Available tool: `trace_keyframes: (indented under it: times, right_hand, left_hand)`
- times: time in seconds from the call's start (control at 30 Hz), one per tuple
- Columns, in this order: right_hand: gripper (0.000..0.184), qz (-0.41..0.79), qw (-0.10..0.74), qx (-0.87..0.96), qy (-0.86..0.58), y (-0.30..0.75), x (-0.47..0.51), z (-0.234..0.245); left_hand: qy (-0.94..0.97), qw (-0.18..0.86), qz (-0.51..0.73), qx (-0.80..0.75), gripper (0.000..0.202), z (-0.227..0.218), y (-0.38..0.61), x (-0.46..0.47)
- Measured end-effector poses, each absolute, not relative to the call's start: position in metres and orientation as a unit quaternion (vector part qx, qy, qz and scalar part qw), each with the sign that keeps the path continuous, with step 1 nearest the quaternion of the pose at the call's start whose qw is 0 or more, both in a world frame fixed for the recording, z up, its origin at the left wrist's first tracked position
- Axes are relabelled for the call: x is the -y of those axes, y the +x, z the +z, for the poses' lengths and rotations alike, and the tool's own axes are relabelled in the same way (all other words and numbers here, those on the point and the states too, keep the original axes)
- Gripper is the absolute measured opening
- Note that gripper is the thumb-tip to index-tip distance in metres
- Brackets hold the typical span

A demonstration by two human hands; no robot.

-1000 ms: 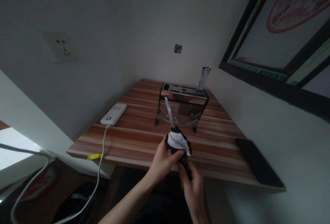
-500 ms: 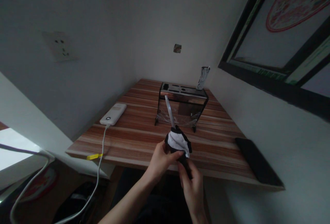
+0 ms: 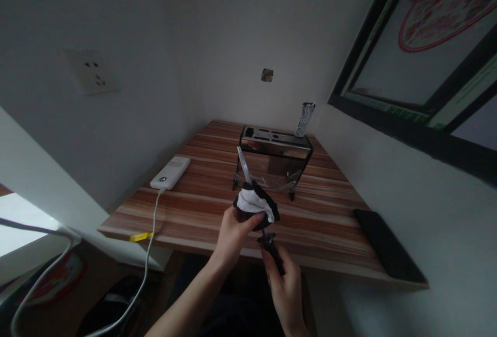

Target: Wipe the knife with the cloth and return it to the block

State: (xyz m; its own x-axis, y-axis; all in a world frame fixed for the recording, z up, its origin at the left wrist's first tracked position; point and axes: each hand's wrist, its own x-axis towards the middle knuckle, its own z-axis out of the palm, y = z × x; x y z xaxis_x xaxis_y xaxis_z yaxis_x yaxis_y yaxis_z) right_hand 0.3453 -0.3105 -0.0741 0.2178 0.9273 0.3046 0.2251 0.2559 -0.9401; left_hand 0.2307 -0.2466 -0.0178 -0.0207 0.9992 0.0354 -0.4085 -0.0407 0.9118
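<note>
Cloth [image 3: 255, 203] slid up the knife [image 3: 245, 167] toward the rack [image 3: 275, 157] — left hand [image 3: 233, 233] pinching it, right hand [image 3: 283, 285] gripping handle; wipe nearly thru.

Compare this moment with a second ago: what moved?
The left hand slid the black-and-white cloth up the knife blade, away from the handle the right hand grips, baring the bolster. The rack, power bank and phone stayed put.

A striped brown wooden table [image 3: 202, 192] fills the corner. On it lie a white power bank [image 3: 171, 172] with a white cable [image 3: 149, 244] trailing off the front edge, a metal knife rack [image 3: 274, 158] near the back, and a flat black slab [image 3: 388, 246] along the right wall. A white wall socket [image 3: 90, 70] sits on the left wall.
</note>
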Motion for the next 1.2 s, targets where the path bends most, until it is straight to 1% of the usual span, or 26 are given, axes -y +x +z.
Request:
trace_keyframes:
  times: [0.27,0.53,0.73,1.2]
  right_hand:
    - [0.027,0.316,0.555,0.559,-0.529,0.346,0.316,-0.083]
    - [0.027,0.315,0.547,0.577,-0.518,0.348,0.319,-0.091]
    - [0.028,0.308,0.549,0.570,-0.528,0.347,0.318,-0.094]
    - [0.030,0.302,0.542,0.579,-0.529,0.345,0.320,-0.098]
  left_hand:
    - [0.380,0.525,0.679,-0.344,0.030,-0.014,0.217,0.222]
    - [0.344,0.498,0.727,-0.324,0.030,0.011,0.203,0.202]
    - [0.306,0.495,0.759,-0.292,0.027,0.024,0.198,0.194]
    - [0.257,0.509,0.779,-0.262,0.028,0.029,0.195,0.186]
